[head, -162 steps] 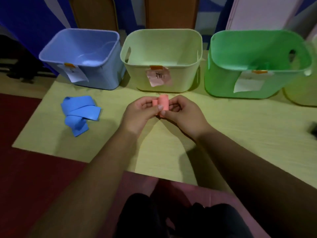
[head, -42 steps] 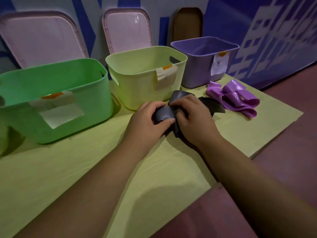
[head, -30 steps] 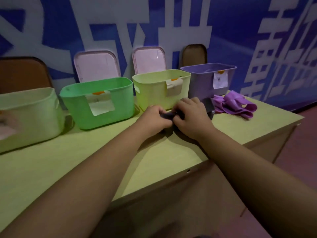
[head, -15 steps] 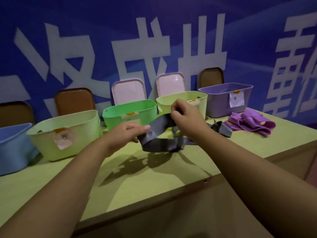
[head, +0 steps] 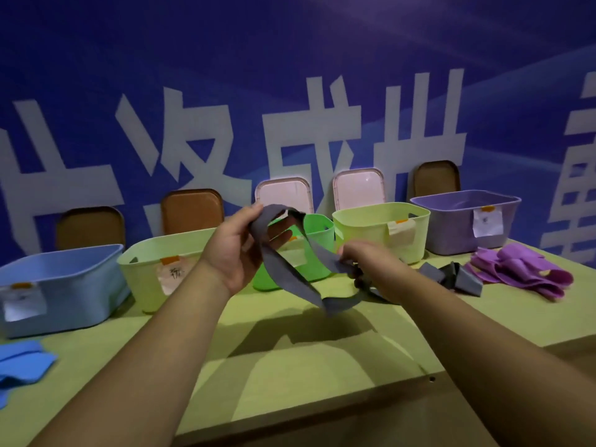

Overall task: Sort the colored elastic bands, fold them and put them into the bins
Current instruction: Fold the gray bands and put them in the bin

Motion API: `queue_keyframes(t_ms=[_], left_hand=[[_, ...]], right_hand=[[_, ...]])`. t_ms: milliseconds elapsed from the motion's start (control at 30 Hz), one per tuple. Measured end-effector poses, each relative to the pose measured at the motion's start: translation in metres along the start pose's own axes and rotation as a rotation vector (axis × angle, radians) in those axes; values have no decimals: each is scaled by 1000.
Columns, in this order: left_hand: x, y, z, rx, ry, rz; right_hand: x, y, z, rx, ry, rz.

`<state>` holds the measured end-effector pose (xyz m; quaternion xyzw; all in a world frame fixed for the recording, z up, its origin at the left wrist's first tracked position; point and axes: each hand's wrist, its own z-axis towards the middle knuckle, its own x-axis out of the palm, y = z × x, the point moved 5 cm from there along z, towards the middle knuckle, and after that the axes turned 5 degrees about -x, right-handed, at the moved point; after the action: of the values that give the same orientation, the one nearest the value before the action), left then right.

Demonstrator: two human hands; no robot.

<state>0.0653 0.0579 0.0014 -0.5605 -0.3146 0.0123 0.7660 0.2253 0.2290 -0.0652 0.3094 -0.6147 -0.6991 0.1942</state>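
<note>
Head view: left hand (head: 237,250) raised, right hand (head: 361,258) lower, both gripping grey band (head: 282,271)

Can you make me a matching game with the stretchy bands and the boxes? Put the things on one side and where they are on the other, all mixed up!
Things
1. grey band
2. purple bands
3. blue bands
4. green bin

Places
A. on the table, in front of the blue bin
B. in the middle of the row of five bins
C. held up by the left hand and the right hand
D. on the table, in front of the purple bin

Pairs: 1-C, 2-D, 3-A, 4-B
</note>
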Motion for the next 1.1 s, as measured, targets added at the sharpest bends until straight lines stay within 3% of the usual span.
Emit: queue_keyframes(t_ms=[100, 233, 567, 700, 833, 933, 1100], left_hand=[[7, 7, 9, -54, 8, 21], [6, 12, 20, -67, -11, 140], [-32, 28, 48, -66, -102, 540], [-49, 36, 60, 79, -163, 896], [-58, 42, 64, 290, -232, 1089], [-59, 46, 70, 351, -279, 1017], [-56, 45, 75, 391, -194, 899]], right_hand=[[14, 1, 5, -134, 92, -77], [42, 11, 13, -228, 158, 168], [64, 23, 49, -327, -82, 345], [67, 15, 56, -348, -113, 391], [73, -2, 56, -336, -99, 437], [77, -2, 56, -328, -61, 449], [87, 0, 54, -370, 10, 453]])
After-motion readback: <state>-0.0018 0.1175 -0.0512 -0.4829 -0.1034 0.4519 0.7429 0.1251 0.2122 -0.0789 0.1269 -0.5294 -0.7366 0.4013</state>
